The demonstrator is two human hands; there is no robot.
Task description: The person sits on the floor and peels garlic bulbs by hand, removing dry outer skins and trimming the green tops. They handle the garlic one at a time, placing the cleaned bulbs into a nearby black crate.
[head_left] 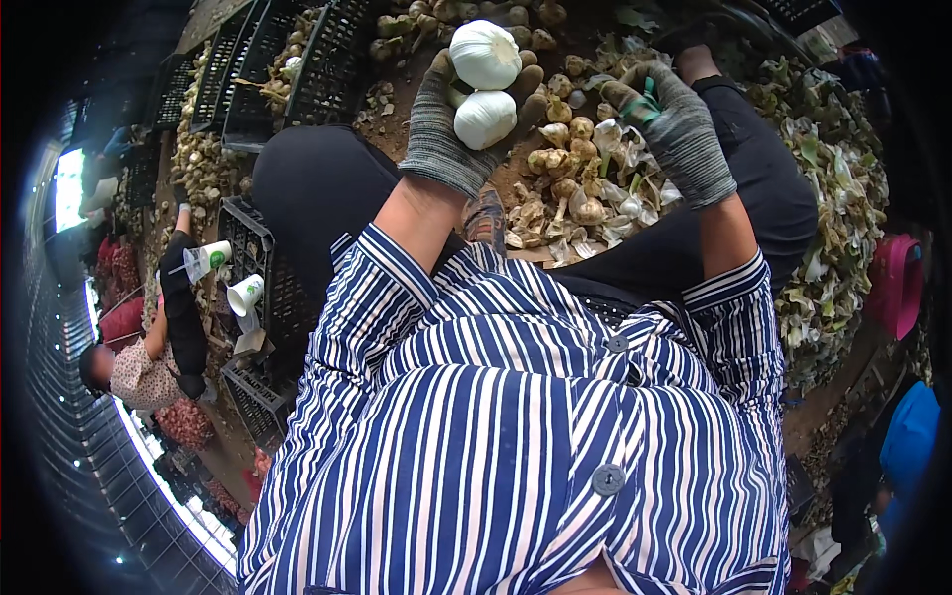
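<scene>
My left hand (435,134), in a grey knitted glove with brown-coated fingers, holds two clean white garlic bulbs. The upper bulb (480,56) shows its root end to the right; the lower bulb (483,123) rests against it. To the right, my right hand (684,137), gloved alike, hovers with curled fingers over the garlic heap. A green strip (643,105) wraps around its thumb or finger; whether the fingers grip anything is hidden. Between and below the hands lie untrimmed brownish garlic bulbs (580,137) among loose white skins (632,197).
Black plastic crates (327,67) with garlic stand at upper left. Another crate (279,297) beside me is near two paper cups (245,294). Peeled leaves and skins (833,245) form a heap at right, by a pink plastic container (892,286). A person (149,368) sits far left.
</scene>
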